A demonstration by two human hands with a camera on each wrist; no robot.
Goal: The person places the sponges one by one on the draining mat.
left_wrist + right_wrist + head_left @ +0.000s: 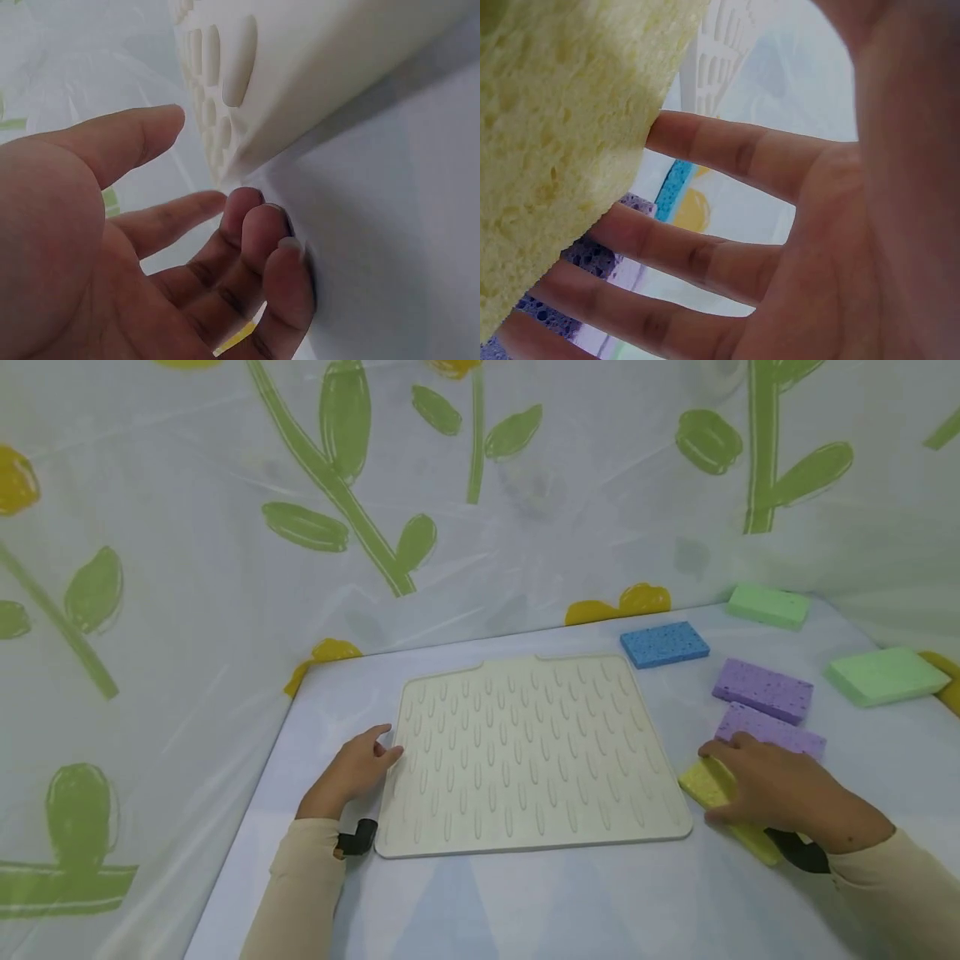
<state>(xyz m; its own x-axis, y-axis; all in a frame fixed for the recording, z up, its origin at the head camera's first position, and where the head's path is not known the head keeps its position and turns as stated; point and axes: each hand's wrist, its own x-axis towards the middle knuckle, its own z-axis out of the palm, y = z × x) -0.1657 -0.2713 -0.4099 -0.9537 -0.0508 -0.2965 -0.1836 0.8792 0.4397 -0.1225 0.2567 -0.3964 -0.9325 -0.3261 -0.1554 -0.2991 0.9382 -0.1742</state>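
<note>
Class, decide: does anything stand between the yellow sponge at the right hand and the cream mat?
Nothing visible does: the yellow sponge, held in the right hand, lies just right of the mat, with no other sponge between.

Wears a plain cream left sleeve, lightly wrinkled, just behind the bare left hand | wears a matching right sleeve behind the bare right hand | carries a black, angular left wrist piece, thumb side | carries a black, rounded right wrist piece likewise

yellow sponge: part-hidden by right hand | nearer purple sponge: seemingly likewise
</note>
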